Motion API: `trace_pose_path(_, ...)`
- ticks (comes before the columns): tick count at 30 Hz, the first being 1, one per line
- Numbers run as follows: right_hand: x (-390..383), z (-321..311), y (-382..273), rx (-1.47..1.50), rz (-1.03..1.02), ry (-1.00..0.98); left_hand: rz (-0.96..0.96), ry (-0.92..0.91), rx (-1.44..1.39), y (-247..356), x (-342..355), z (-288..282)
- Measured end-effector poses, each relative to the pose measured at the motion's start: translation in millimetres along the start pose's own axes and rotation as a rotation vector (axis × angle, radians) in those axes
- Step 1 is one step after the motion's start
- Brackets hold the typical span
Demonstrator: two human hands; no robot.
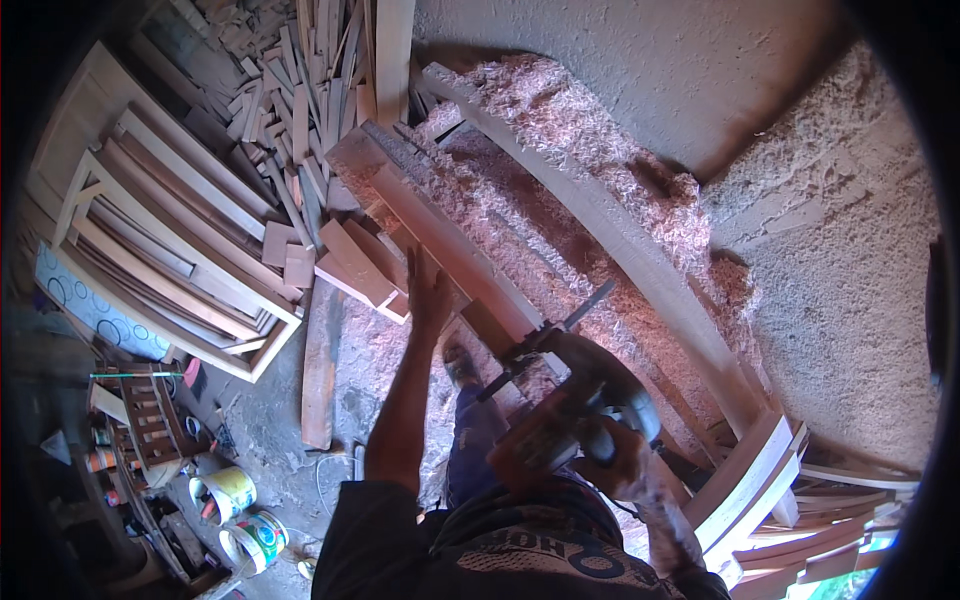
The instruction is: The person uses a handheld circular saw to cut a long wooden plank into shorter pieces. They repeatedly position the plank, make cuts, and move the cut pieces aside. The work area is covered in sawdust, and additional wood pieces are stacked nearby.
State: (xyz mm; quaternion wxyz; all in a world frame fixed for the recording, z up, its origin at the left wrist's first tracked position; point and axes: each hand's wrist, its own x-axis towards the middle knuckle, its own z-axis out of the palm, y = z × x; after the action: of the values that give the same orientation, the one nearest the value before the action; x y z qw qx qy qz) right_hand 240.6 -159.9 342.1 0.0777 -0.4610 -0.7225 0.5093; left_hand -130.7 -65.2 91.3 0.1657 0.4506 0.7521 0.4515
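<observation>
My right hand is closed around the rear of a handheld power tool. The tool has a blurred, greyish body and a dark front with a straight metal bar; its exact kind is unclear. It is over the near end of a long reddish-brown board, which slants away to the upper left. My left hand reaches forward beside the board's left edge, fingers extended and apart. Whether its fingertips touch the board cannot be made out. A short wooden block shows between the left forearm and the tool.
A long curved plank lies to the right over heaped wood shavings. Stacked wooden frames are at left, with scrap wood behind. Two buckets stand at lower left; more boards lean at lower right.
</observation>
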Motion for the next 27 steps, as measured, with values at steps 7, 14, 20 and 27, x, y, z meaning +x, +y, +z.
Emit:
trace_pose_path(7, 36, 34, 5, 0.012, -0.045, -0.051, 0.575, -0.643, 0.770, 35, -27, -78)
trace_pose_path(14, 47, 37, 14, -0.023, -0.094, -0.038, 0.845, -0.678, 0.762, 28, -5, -50)
trace_pose_path(20, 50, 39, 12, 0.009, 0.000, -0.079, 0.903, -0.589, 0.748, 13, 0, -37)
trace_pose_path(27, 56, 35, 4, 0.042, -0.007, -0.152, 0.945, -0.466, 0.748, -11, -2, -27)
